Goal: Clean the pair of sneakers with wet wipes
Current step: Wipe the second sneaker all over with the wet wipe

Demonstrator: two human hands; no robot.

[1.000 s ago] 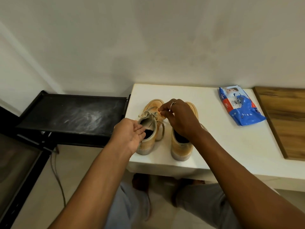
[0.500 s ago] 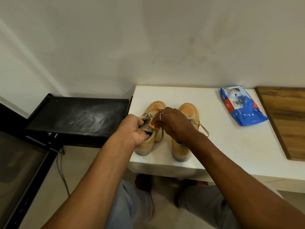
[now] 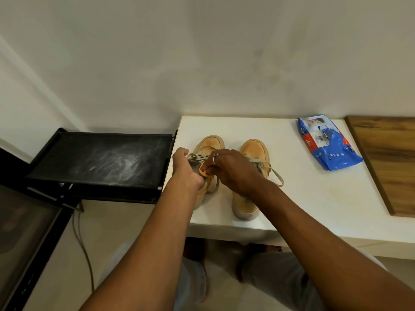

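Note:
Two tan sneakers stand side by side, toes toward the wall, on a white bench (image 3: 303, 198). My left hand (image 3: 185, 168) grips the laces and collar of the left sneaker (image 3: 210, 143). My right hand (image 3: 229, 169), with a ring on one finger, pinches the tongue of that same sneaker. The right sneaker (image 3: 253, 151) stands free, its loose lace trailing to the right; my right forearm hides its middle. A blue pack of wet wipes (image 3: 325, 147) lies flat at the bench's back right, away from both hands.
A black dusty tray table (image 3: 101, 162) adjoins the bench on the left. A wooden panel (image 3: 390, 162) covers the bench's right end. A cable (image 3: 83, 243) hangs down to the floor at the left. My knees and feet are below the bench's front edge.
My right hand has come down from the laces and now pinches the left sneaker's tongue. My left hand has moved up from the heel collar to the laces. The view has shifted slightly.

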